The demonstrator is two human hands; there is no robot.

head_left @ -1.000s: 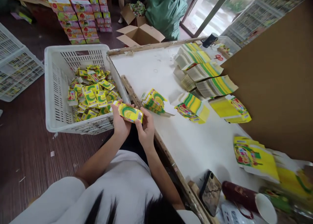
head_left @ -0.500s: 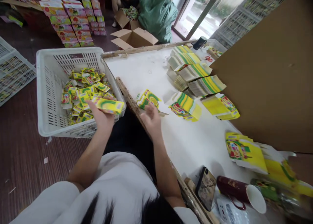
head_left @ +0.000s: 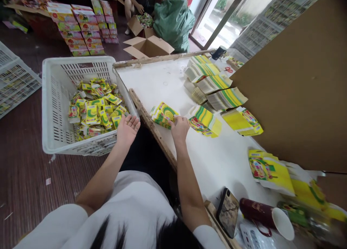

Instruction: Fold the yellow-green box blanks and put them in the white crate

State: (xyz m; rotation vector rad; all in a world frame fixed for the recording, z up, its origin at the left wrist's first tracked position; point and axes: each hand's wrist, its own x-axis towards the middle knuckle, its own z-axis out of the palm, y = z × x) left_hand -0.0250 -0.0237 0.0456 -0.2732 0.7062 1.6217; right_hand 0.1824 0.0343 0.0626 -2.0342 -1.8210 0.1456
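Flat yellow cartons [head_left: 163,114] under pinching right hand [head_left: 179,126]; left hand [head_left: 127,127] spread, empty

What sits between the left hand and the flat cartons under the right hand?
In the head view, only the table's wooden edge strip lies between the left hand and the flat cartons.

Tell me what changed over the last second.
The left hand carried the folded box to the white crate, let it go and is now open and empty. The right hand reached onto the small stack of flat boxes. The table stacks and phone stayed put.
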